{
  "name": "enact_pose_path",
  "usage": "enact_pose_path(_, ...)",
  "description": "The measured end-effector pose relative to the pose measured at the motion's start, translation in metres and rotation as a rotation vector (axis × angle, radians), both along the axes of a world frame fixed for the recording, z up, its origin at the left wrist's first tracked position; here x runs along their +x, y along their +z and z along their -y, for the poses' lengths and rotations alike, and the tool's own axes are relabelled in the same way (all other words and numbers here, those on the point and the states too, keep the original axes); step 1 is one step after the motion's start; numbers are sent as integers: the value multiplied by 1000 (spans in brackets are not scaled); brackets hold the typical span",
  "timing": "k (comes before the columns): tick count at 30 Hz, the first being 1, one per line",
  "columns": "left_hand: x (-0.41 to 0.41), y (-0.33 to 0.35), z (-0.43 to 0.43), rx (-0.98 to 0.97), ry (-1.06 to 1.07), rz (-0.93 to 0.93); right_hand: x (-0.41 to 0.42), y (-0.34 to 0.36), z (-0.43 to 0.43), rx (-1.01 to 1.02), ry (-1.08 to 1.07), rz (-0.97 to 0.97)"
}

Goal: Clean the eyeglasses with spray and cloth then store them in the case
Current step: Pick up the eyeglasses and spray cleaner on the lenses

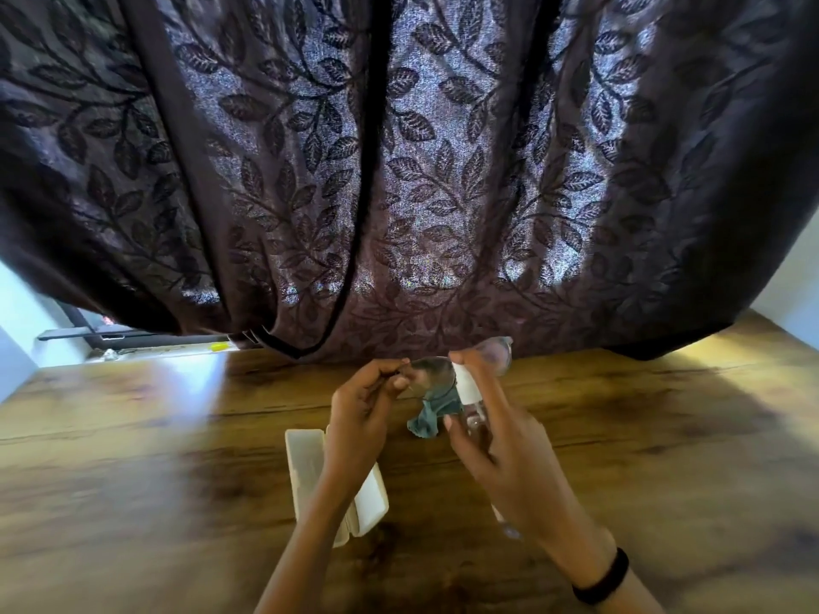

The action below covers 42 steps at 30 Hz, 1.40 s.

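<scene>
Thin-rimmed glasses [432,370] pinched by left hand [363,409], clear white-capped bottle [469,405] gripped by right hand [496,440], crumpled grey cloth [427,416] on wood table [155,480], white case [310,471] lying open.

A wooden table [155,458] bears an open white case [306,463].

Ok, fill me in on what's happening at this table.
A person is cleaning eyeglasses. The left hand holds them up by one end while the right hand grips a small spray bottle, its index finger on the white top, nozzle close to the lenses. A grey-green cloth hangs below the glasses; who grips it is unclear. The white case lies open on the wooden table, waiting.
</scene>
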<state>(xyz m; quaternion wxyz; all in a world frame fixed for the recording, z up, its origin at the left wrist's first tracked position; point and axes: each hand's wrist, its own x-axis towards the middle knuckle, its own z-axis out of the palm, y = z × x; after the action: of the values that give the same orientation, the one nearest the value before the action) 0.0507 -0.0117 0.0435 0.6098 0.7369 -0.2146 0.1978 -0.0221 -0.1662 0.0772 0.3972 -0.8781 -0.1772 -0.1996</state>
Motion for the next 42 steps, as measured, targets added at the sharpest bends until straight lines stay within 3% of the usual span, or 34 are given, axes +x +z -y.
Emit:
enact_pose_path(19,-4,0,-2,-10,12,13,-5,-14,46,182,-207,166)
enact_pose_path(24,-5,2,-2,-18,18,10,1,-32,57,361,-163,63)
enact_pose_path(36,-9,8,-4,-127,-70,-33,9,-55,67,194,-351,-56)
enact_pose_path(39,-12,8,-4,-235,-115,-70,8,-39,66,115,-424,71)
enact_pose_path(42,-16,14,-5,-471,-207,-188,9,-19,65,17,-475,205)
